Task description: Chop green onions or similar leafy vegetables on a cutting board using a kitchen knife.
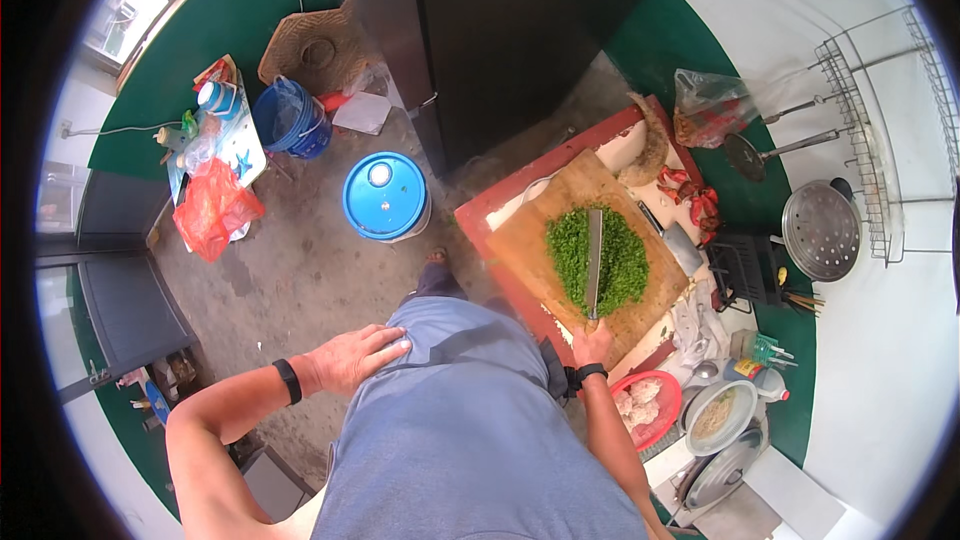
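Observation:
My right hand grips the handle of a cleaver, whose blade reaches away from me over a heap of finely chopped greens. Under the greens is a wooden cutting board, set at an angle on a red-edged counter. My left hand rests on the side of my blue shirt and holds nothing; its fingers are slightly apart. A second cleaver lies beside the board's right edge.
Right of my forearm are a red basin with pale pieces of food, a white colander and a lidded pot. A blue-lidded bucket stands on the floor. Skimmers and a perforated pan hang from a wire rack.

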Tool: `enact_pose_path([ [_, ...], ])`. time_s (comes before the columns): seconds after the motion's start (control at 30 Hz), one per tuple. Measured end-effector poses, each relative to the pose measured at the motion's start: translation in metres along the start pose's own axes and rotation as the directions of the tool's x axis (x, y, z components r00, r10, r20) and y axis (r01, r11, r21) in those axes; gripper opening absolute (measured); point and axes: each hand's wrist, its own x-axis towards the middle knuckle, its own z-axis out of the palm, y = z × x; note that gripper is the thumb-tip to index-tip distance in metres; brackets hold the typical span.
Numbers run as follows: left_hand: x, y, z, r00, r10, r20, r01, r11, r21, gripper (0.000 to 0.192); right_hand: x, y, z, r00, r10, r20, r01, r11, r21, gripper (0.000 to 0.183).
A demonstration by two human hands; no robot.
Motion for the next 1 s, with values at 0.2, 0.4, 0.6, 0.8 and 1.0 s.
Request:
enact_pose_path([
  [0.2,-0.001,0.0,0.0,1.0,0.002,0.002,-0.002,1.0,-0.006,0.086,0.005,-0.004,-0.004,0.999,0.021,0.027,-0.022,1.0,0.01,0.024],
  [0.4,0.002,0.002,0.0,1.0,0.009,-0.003,-0.009,1.0,-0.007,0.085,0.009,0.01,0.001,0.998,0.019,-0.056,-0.018,1.0,0.019,0.025],
  [0.6,-0.002,0.005,0.001,1.0,-0.007,0.001,0.007,1.0,-0.021,0.084,0.01,0.011,-0.002,1.0,0.011,-0.024,-0.009,0.998,0.067,0.025],
  [0.8,-0.001,0.003,0.001,1.0,-0.002,0.004,0.003,1.0,-0.027,0.083,0.021,0.019,0.007,0.998,0.022,-0.06,-0.022,1.0,0.004,0.024],
  [1.0,0.0,0.008,-0.001,1.0,0.0,-0.011,0.0,1.0,-0.028,0.083,0.013,0.019,0.001,0.995,0.061,-0.083,-0.058,0.997,0.043,0.023],
])
